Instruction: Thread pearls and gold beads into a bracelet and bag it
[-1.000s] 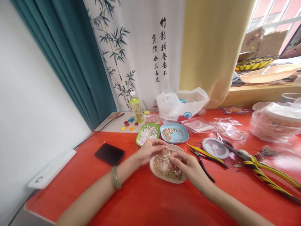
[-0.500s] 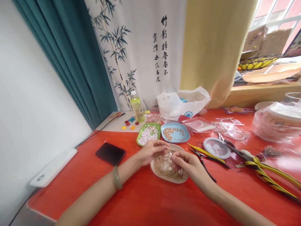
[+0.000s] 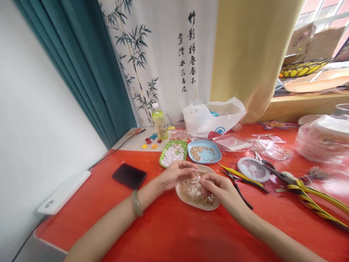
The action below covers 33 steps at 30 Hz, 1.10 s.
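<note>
Both my hands hover over a cream dish point(image 3: 191, 202) full of small golden beads on the red table. My left hand point(image 3: 174, 174), with a jade bangle on its wrist, pinches something tiny at its fingertips above the dish's far rim. My right hand point(image 3: 218, 187) has its thumb and fingers pinched together just right of that, over the beads. What is pinched is too small to make out. Just behind the dish sit a green tray of white beads point(image 3: 173, 153) and a blue tray of golden beads point(image 3: 205, 153).
A black phone point(image 3: 129, 176) lies to the left, beside a white device point(image 3: 64, 191) at the table's edge. Right of the dish lie black pliers point(image 3: 237, 185), a thread spool point(image 3: 253, 169) and yellow-handled pliers point(image 3: 313, 202). A bottle point(image 3: 158, 125) and plastic bags point(image 3: 212, 118) stand behind.
My hands stay pinched together over the cream dish with only slight finger shifts. The view has tilted up and left a little.
</note>
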Motion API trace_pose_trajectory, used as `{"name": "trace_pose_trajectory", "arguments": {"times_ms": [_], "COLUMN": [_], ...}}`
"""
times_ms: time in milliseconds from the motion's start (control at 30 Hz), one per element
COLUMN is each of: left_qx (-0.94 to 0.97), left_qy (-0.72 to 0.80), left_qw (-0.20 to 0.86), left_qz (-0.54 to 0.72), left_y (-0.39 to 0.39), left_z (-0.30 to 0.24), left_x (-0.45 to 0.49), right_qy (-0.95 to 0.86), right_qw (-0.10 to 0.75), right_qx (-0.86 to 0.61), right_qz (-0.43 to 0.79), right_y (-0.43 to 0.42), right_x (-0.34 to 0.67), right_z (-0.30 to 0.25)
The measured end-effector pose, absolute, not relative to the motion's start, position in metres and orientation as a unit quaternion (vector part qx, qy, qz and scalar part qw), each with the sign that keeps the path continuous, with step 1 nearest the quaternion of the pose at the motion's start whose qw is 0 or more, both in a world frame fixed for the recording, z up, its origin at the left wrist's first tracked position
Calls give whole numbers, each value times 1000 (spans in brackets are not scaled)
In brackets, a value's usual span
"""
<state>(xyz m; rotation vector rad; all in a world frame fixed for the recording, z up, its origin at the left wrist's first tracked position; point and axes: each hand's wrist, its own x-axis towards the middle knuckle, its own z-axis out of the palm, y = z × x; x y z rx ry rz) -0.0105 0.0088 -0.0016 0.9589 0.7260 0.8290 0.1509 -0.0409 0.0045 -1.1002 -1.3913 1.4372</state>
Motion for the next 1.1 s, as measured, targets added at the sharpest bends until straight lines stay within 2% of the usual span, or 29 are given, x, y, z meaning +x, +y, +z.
{"name": "trace_pose_trajectory", "arguments": {"times_ms": [1100], "left_qx": [462], "left_qy": [325], "left_qw": [734], "left_qz": [377], "left_y": [8], "left_z": [0], "left_x": [-9], "right_qy": [-580], "right_qw": [388], "right_qx": [-461], "right_qz": [548], "right_y": [-39], "right_x": [152], "right_z": [2]}}
